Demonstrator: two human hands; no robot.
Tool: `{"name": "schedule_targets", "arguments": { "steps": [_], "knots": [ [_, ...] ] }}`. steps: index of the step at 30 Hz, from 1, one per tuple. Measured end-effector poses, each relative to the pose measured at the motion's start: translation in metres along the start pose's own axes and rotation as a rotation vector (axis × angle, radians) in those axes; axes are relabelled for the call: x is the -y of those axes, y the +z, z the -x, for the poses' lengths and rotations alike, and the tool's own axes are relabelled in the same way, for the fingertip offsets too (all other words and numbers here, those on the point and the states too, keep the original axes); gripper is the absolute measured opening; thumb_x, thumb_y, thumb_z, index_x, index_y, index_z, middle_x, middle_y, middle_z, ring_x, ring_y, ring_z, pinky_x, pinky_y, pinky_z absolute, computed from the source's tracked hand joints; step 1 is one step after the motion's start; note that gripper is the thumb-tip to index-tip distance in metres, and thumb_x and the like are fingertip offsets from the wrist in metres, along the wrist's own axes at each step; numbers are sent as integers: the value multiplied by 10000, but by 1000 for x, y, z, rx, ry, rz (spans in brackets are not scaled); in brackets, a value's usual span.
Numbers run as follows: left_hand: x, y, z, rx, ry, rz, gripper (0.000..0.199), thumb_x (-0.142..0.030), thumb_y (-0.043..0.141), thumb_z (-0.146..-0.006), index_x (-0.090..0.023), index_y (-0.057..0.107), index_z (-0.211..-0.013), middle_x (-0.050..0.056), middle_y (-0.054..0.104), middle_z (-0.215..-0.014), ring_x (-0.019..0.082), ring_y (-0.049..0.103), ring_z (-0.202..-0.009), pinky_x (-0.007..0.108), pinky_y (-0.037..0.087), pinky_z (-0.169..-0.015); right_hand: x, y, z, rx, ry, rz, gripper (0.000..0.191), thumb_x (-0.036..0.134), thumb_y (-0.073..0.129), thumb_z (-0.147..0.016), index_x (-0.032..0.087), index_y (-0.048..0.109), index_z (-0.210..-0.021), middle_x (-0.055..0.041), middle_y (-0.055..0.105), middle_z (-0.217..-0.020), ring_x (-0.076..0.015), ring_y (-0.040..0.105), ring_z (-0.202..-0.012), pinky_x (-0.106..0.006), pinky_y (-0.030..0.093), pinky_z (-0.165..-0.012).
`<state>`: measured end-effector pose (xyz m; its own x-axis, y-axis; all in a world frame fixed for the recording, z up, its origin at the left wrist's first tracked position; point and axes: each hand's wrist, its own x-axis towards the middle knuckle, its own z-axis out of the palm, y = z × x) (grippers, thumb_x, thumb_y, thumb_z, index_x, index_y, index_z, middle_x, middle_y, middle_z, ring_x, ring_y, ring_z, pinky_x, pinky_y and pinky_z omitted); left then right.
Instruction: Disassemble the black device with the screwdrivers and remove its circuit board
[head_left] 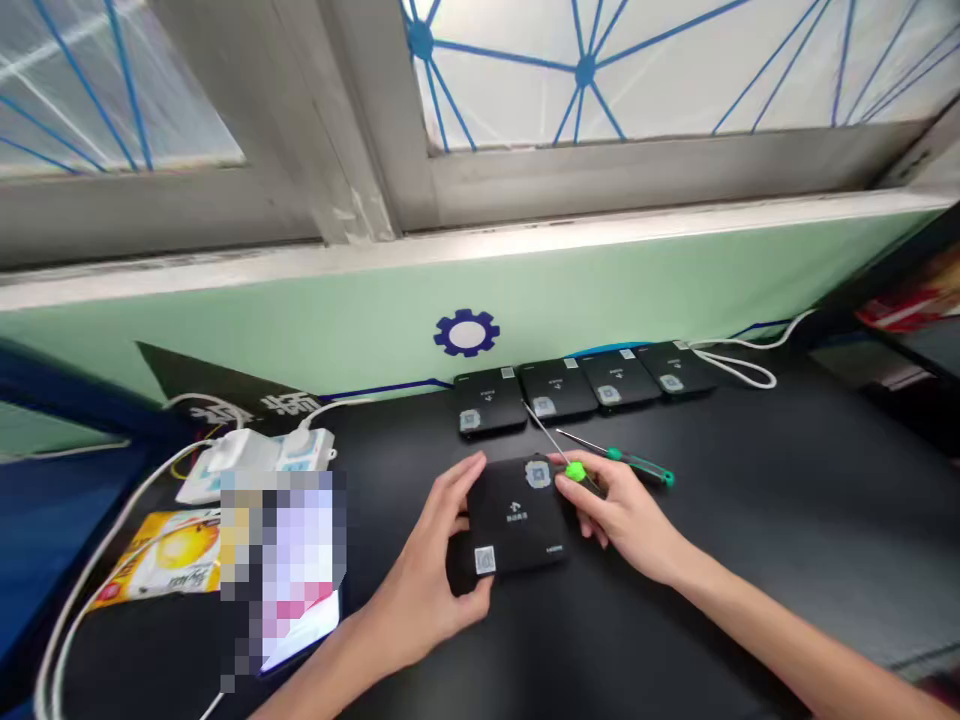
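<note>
A black set-top box point(516, 520) with stickers and an HDMI mark lies in front of me. My left hand point(439, 565) grips its left side, thumb at the near edge and fingers along the far left. At the box's far right corner, my right hand point(611, 505) is closed around a screwdriver point(574, 472) with a bright green collar. Its thin shaft points up and to the left, away from the box. Just beyond that hand, a second screwdriver point(641, 465) with a green and black handle rests on the black table point(757, 520).
Several similar black boxes point(491, 400) stand in a row along the green wall point(360, 330). A white power strip point(255, 465), a yellow packet point(161, 560) and a partly blurred phone point(315, 625) are at left. A white cable point(750, 375) curls at the back right.
</note>
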<state>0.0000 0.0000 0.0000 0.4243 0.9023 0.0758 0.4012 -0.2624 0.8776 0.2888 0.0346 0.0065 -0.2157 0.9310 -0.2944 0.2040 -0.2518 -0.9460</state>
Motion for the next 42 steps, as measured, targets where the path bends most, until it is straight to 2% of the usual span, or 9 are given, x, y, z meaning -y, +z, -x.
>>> {"name": "schedule_targets", "arguments": {
  "steps": [5, 10, 19, 25, 33, 36, 38, 40, 42],
  "knots": [
    [0, 1, 0, -13, 18, -1, 1080, -124, 715, -888, -490, 274, -1803, 89, 305, -1826, 350, 641, -1468, 523, 645, -1168, 1, 0, 1, 1, -2, -6, 696, 650, 714, -1009, 114, 697, -1452, 58, 563, -652, -134, 535, -522, -222, 427, -439],
    [-1, 0, -1, -1, 3, -37, 1096, -111, 725, -886, -483, 262, -1807, 95, 289, -1840, 375, 599, -1522, 549, 636, -1181, 1, 0, 1, 11, -2, -16, 645, 619, 700, -1027, 122, 698, -1438, 70, 564, -599, -119, 482, -481, -216, 398, -438],
    [-2, 0, -1, -9, 15, -76, 1101, -109, 730, -880, -473, 266, -1811, 100, 309, -1841, 376, 580, -1543, 532, 637, -1175, 1, 0, 1, 9, 7, -8, 660, 626, 693, -1038, 121, 681, -1462, 71, 574, -590, -122, 485, -477, -223, 392, -446],
    [0, 0, -1, -9, 31, -68, 1066, -150, 757, -913, -462, 274, -1811, 114, 341, -1818, 357, 644, -1461, 524, 662, -1138, 1, 0, 1, 8, 8, -16, 673, 639, 697, -1031, 120, 686, -1460, 73, 570, -576, -122, 474, -460, -229, 394, -441],
    [2, 0, 1, -6, -38, -35, 1048, -231, 815, -940, -515, 279, -1796, 76, 359, -1807, 343, 643, -1472, 545, 643, -1176, 1, -1, 1, 8, 12, -21, 677, 641, 704, -1030, 121, 693, -1463, 70, 572, -583, -123, 484, -471, -222, 399, -438],
    [1, 2, 2, -51, -18, -23, 1083, -235, 854, -908, -492, 292, -1797, 91, 420, -1784, 329, 714, -1379, 538, 673, -1133, 0, -1, 0, 12, 10, -31, 675, 635, 705, -1038, 122, 695, -1475, 69, 576, -572, -125, 491, -462, -221, 398, -433],
    [-1, 3, 2, -126, 42, -57, 1097, -228, 879, -873, -449, 324, -1793, 109, 497, -1737, 335, 742, -1336, 549, 679, -1120, -2, -1, 0, 26, 3, -44, 661, 618, 719, -1040, 125, 703, -1480, 64, 582, -578, -129, 522, -470, -215, 401, -433],
    [-4, 4, 3, -218, 127, -126, 1091, -220, 893, -846, -399, 363, -1782, 125, 562, -1682, 374, 708, -1404, 593, 637, -1179, -3, 0, 1, 50, -10, -53, 634, 595, 748, -1033, 136, 728, -1469, 44, 620, -637, -133, 582, -501, -208, 414, -440],
    [-8, 5, 4, -288, 202, -164, 1101, -210, 899, -837, -351, 363, -1788, 150, 582, -1654, 414, 638, -1501, 638, 568, -1253, -5, 0, 2, 80, -26, -56, 590, 569, 773, -1029, 163, 755, -1456, -13, 730, -820, -121, 637, -545, -201, 430, -453]
  ]
}}
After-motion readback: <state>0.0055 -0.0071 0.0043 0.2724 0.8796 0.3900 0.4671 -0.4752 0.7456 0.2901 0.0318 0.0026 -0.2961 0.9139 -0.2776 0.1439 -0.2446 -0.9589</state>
